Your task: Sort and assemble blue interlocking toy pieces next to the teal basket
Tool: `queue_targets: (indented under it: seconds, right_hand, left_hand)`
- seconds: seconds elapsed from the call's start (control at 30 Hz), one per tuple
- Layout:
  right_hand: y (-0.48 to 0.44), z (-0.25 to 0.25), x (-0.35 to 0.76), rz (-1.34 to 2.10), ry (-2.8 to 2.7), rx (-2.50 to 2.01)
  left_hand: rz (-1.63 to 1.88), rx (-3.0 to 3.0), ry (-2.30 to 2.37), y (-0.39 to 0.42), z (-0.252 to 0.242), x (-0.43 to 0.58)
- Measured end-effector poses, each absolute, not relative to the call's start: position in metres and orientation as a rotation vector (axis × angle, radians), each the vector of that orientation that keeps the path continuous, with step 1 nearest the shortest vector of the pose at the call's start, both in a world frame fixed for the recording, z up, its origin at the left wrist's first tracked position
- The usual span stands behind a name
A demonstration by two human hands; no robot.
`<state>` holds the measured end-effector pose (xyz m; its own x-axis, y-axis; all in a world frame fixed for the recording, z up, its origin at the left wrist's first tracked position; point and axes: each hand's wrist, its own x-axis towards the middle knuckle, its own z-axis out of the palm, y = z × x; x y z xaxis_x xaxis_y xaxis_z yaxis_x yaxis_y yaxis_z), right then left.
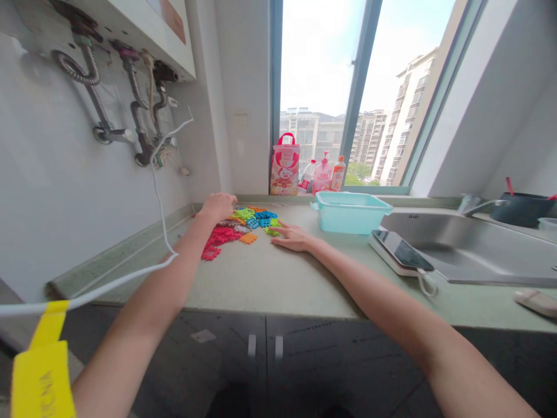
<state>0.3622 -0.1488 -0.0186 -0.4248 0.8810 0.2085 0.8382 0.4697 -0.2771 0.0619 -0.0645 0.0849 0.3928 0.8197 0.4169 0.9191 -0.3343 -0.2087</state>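
Note:
Plastic snowflake-style interlocking pieces lie in a pile at the back left of the counter: red pieces (pixel 221 237), blue pieces (pixel 264 218), yellow-green pieces (pixel 244 214) and a lone orange piece (pixel 249 238) at the front. At the pile's far left edge rests my left hand (pixel 219 207), back of the hand toward me; its fingertips are mostly hidden, so a grip cannot be made out. My right hand (pixel 294 238) lies low at the pile's right side, fingers spread, the fingertips touching or just beside a green piece (pixel 273 227).
A turquoise plastic basin (pixel 352 213) stands right of the pile, before the steel sink (pixel 474 249). A phone (pixel 402 251) lies on a white box by the sink. Bottles (pixel 322 175) and a pink bag (pixel 285 169) line the windowsill. A white cable (pixel 159 203) hangs at left.

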Motion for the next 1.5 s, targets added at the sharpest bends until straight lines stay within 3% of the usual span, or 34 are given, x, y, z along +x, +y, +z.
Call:
queue_targets:
  seconds: [0.2,0.53,0.67,0.83,1.03,1.5]
  right_hand:
    - [-0.143,-0.016,0.37,0.15,-2.399,-1.311]
    - [-0.142,-0.017,0.377,0.11,-2.375,-1.41]
    - [-0.15,-0.016,0.376,-0.003,-2.296,-1.462]
    - [-0.172,-0.007,0.351,-0.119,-2.427,-1.137]
    - [-0.182,-0.006,0.306,0.032,-2.636,-0.756]
    - [-0.158,-0.017,0.334,-0.007,-2.515,-1.285]
  left_hand:
    - [-0.204,-2.151,-1.825,-0.05,0.089,0.02]
    - [0.034,-2.348,-1.968,-0.058,0.106,0.023]
    - [-0.04,-2.598,-1.742,-0.073,0.1,0.034]
    - [-0.406,-2.853,-1.3,-0.105,0.058,0.031]
    - [-0.286,-2.813,-1.306,-0.118,0.025,0.011]
    - [-0.288,-2.733,-1.283,-0.127,0.009,0.033]
